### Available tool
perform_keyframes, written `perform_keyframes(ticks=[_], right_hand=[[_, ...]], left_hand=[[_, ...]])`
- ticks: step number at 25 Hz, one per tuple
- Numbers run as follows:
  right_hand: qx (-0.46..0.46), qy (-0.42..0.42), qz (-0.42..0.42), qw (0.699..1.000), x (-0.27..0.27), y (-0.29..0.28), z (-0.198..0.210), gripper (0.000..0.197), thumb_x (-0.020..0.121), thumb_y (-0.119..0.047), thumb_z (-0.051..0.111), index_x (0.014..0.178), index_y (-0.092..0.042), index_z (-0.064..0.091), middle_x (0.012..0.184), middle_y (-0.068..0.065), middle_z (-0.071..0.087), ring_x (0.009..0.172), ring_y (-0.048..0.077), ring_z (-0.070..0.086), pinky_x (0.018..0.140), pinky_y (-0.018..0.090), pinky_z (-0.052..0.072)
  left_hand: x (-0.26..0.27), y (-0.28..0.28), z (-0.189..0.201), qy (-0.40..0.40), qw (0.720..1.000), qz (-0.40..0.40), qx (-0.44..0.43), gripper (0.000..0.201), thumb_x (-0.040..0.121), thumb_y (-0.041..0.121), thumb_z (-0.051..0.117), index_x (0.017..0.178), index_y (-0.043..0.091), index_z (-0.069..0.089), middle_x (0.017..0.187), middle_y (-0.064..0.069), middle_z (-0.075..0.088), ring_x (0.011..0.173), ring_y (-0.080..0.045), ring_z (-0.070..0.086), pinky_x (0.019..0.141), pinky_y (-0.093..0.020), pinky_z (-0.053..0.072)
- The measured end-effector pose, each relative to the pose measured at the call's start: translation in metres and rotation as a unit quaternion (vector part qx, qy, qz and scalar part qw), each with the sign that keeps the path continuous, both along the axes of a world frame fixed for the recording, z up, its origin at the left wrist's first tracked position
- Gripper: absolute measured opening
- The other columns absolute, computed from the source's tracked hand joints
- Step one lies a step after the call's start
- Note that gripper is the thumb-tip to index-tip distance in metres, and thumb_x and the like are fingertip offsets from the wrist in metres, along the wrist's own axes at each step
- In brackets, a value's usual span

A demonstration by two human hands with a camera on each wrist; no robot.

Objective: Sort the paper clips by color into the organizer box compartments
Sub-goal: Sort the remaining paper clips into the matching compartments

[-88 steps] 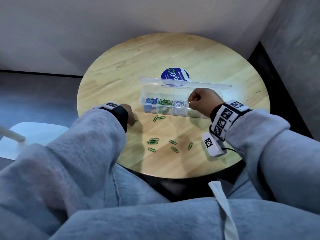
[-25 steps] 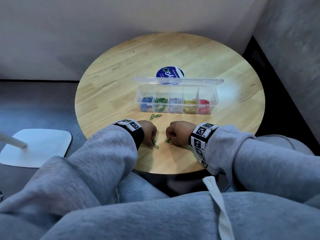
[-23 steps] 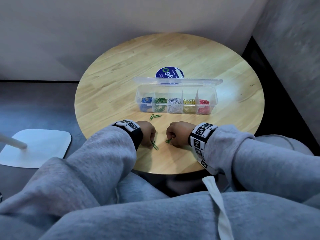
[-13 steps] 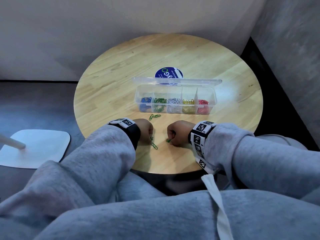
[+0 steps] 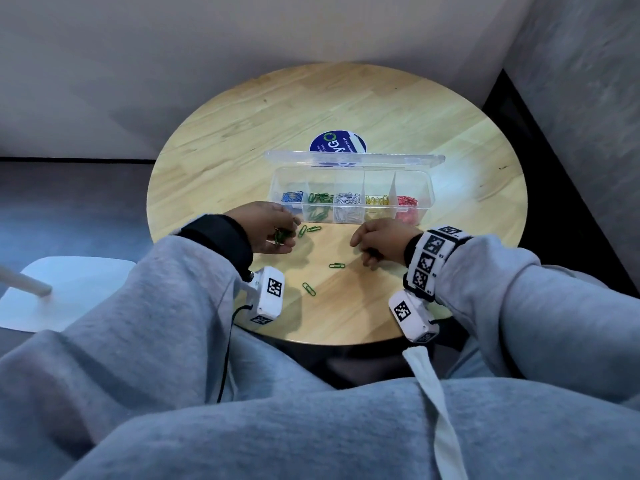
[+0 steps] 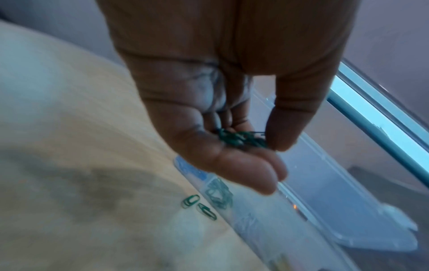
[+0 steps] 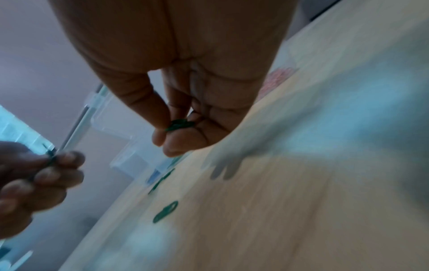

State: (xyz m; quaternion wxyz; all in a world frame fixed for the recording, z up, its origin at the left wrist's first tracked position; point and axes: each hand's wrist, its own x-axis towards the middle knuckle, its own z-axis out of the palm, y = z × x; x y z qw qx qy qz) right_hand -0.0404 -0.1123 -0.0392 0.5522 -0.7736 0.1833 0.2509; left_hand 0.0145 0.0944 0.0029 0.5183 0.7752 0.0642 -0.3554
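A clear organizer box (image 5: 349, 220) stands on the round table with its lid open; from left to right its compartments hold blue, green, white, yellow and red clips. My left hand (image 5: 268, 228), raised just left of the box front, holds a bunch of green paper clips (image 6: 241, 140) between thumb and fingers. My right hand (image 5: 379, 239) pinches green clips (image 7: 180, 124) in front of the box's right half. Loose green clips lie on the table: two by the box front (image 5: 308, 230), one (image 5: 336, 265) between the hands, one (image 5: 309, 289) nearer me.
The wooden table (image 5: 242, 140) is small and round, its near edge just past my wrists. A blue round sticker (image 5: 337, 143) lies behind the box lid. My grey-clad knees sit under the table edge. A white stool (image 5: 62, 292) stands on the floor at left.
Both hands have lifted off the table with green clips and moved toward the box, the left further up to its left end. Two clips stay where the hands were.
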Motion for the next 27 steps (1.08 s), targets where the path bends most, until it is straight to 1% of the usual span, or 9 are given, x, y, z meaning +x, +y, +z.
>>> perform_keyframes(ticks=[4, 7, 10, 13, 17, 19, 22, 24, 27], right_hand=[[0.076, 0.027, -0.095, 0.992, 0.004, -0.009, 0.0, 0.022, 0.092, 0.001, 0.035, 0.078, -0.007, 0.048, 0.066, 0.009, 0.044, 0.055, 0.021, 0.044, 0.052, 0.03, 0.037], [-0.11, -0.029, 0.025, 0.993, 0.002, -0.011, -0.003, 0.006, 0.091, -0.017, 0.055, 0.085, -0.015, 0.055, 0.069, 0.001, 0.053, 0.06, 0.017, 0.049, 0.055, 0.026, 0.04], [-0.276, -0.086, 0.156, 0.945, 0.001, 0.001, -0.003, 0.02, 0.083, -0.03, 0.065, 0.102, -0.029, 0.059, 0.077, -0.012, 0.05, 0.078, 0.015, 0.053, 0.058, 0.024, 0.039], [-0.334, -0.104, 0.244, 0.904, 0.01, 0.018, 0.001, 0.043, 0.086, -0.031, 0.06, 0.128, -0.037, 0.05, 0.103, -0.006, 0.056, 0.093, 0.019, 0.055, 0.073, 0.022, 0.038], [-0.385, -0.115, 0.316, 0.86, 0.035, 0.04, 0.001, 0.054, 0.09, -0.028, 0.052, 0.141, -0.035, 0.037, 0.135, 0.006, 0.055, 0.115, 0.027, 0.056, 0.086, 0.028, 0.043], [-0.402, -0.098, 0.331, 0.848, 0.042, 0.049, -0.003, 0.054, 0.089, -0.028, 0.051, 0.139, -0.039, 0.036, 0.131, 0.005, 0.056, 0.109, 0.027, 0.058, 0.086, 0.03, 0.046], [-0.402, -0.082, 0.338, 0.847, 0.042, 0.053, -0.007, 0.044, 0.087, -0.024, 0.05, 0.127, -0.04, 0.043, 0.112, 0.003, 0.062, 0.087, 0.023, 0.059, 0.07, 0.029, 0.05], [-0.388, -0.081, 0.345, 0.851, 0.041, 0.051, -0.008, 0.032, 0.086, -0.021, 0.049, 0.115, -0.035, 0.045, 0.103, 0.004, 0.062, 0.08, 0.024, 0.059, 0.064, 0.029, 0.05], [-0.383, -0.098, 0.356, 0.847, 0.03, 0.041, -0.005, 0.021, 0.088, -0.029, 0.051, 0.109, -0.028, 0.05, 0.104, 0.0, 0.058, 0.086, 0.022, 0.055, 0.069, 0.028, 0.045]], left_hand=[[-0.005, 0.001, 0.003, 0.072, 0.994, 0.076, -0.028, 0.021, 0.093, 0.009, 0.04, 0.074, 0.012, 0.049, 0.068, -0.003, 0.046, 0.051, -0.01, 0.046, 0.04, -0.012, 0.041], [-0.003, 0.001, 0.001, 0.068, 0.995, 0.069, 0.022, 0.031, 0.092, 0.026, 0.05, 0.064, 0.017, 0.042, 0.062, 0.001, 0.039, 0.046, -0.009, 0.036, 0.038, -0.014, 0.028], [-0.002, 0.002, -0.002, 0.017, 0.995, 0.044, 0.085, 0.031, 0.09, 0.028, 0.057, 0.067, 0.018, 0.04, 0.06, 0.001, 0.03, 0.048, -0.013, 0.023, 0.041, -0.018, 0.016], [0.001, 0.005, -0.005, -0.009, 0.993, 0.034, 0.111, 0.026, 0.092, 0.018, 0.053, 0.069, 0.015, 0.04, 0.062, -0.002, 0.03, 0.05, -0.016, 0.022, 0.047, -0.021, 0.015], [0.003, 0.01, -0.01, 0.001, 0.996, 0.075, 0.056, 0.025, 0.095, 0.002, 0.04, 0.074, 0.015, 0.046, 0.064, -0.003, 0.037, 0.05, -0.013, 0.033, 0.034, -0.011, 0.026], [0.004, 0.013, -0.012, 0.013, 0.995, 0.099, 0.012, 0.028, 0.095, -0.002, 0.033, 0.08, 0.014, 0.051, 0.067, -0.004, 0.042, 0.048, -0.009, 0.041, 0.034, -0.011, 0.033], [0.007, 0.016, -0.014, 0.026, 0.996, 0.086, 0.018, 0.028, 0.093, -0.002, 0.036, 0.082, 0.011, 0.058, 0.068, -0.002, 0.043, 0.048, -0.008, 0.038, 0.037, -0.011, 0.031], [0.008, 0.015, -0.015, 0.024, 0.995, 0.056, 0.078, 0.013, 0.089, 0.009, 0.052, 0.078, 0.01, 0.059, 0.068, 0.0, 0.04, 0.053, -0.011, 0.031, 0.041, -0.015, 0.026], [0.012, 0.009, -0.021, 0.001, 0.988, 0.019, 0.152, 0.031, 0.088, 0.032, 0.058, 0.065, 0.011, 0.053, 0.065, -0.001, 0.035, 0.054, -0.016, 0.029, 0.048, -0.023, 0.022]])
